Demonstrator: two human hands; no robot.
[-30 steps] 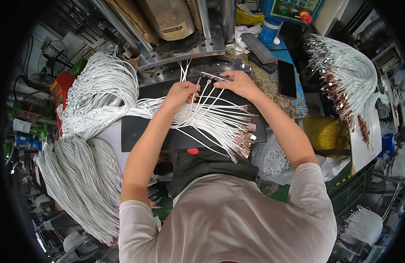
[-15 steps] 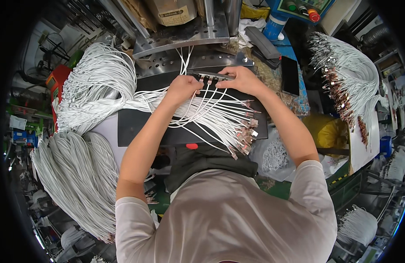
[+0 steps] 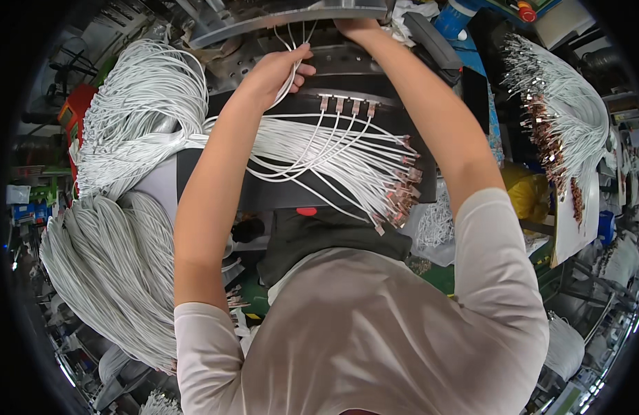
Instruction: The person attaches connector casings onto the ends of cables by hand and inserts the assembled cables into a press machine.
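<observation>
My left hand [image 3: 281, 75] is closed around a few white cables [image 3: 290, 81] that run up beneath the metal press plate [image 3: 285, 26]. Farther off, my right hand [image 3: 356, 28] reaches in at the plate's right end, and its fingers are hidden there. Between my forearms lies a dark holder strip [image 3: 347, 98] with several copper-coloured connectors [image 3: 355, 108] seated in a row, their white leads curving toward me. A fanned bundle of white cables [image 3: 312, 149] rests on the black board [image 3: 209, 183], its connector ends pointing right.
Thick coils of white cable [image 3: 143, 97] and a hanging grey-white bundle [image 3: 115, 270] fill the left side. On the right hangs another bundle [image 3: 575, 111]. A dark phone [image 3: 475, 97] lies on the blue surface at right. A plastic bag of small white pieces [image 3: 433, 225] sits near my right elbow.
Both hands have left the connector strip. My left hand has moved up onto the cables by the press; my right has gone farther away, under the plate. The view has shifted somewhat.
</observation>
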